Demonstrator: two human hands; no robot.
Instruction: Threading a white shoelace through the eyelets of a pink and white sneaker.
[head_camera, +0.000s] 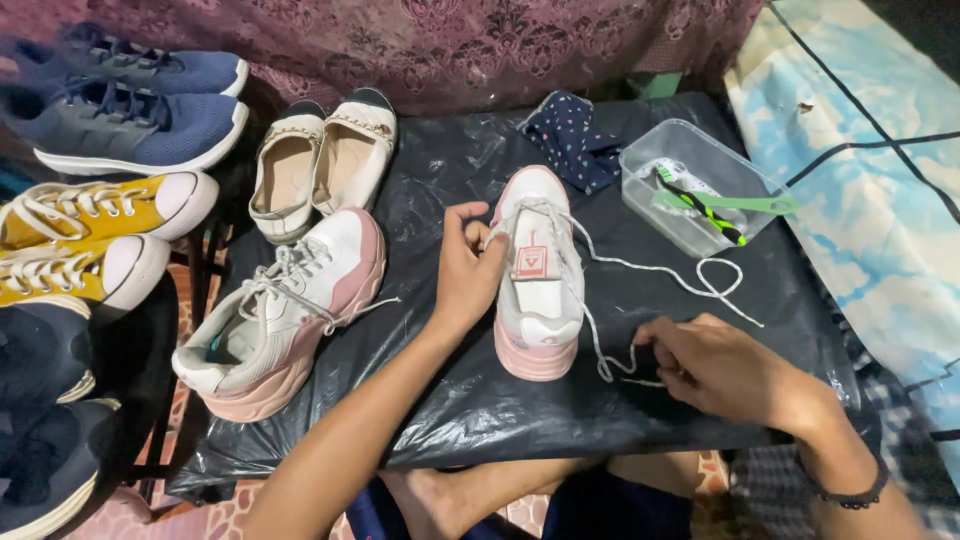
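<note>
White lace (640, 268) trails from a pink-soled sneaker (537, 275), steadied at its tongue by the left hand (468, 268), whose grip is closed there, while the right hand (712, 368) pinches the lace's loose end.

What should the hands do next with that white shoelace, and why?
Probably pull the lace end through with the right hand. The white lace lies loose and looped across the black plastic sheet, while the left hand pinches it at the top of the pink-and-white shoe, steadying it.
</note>
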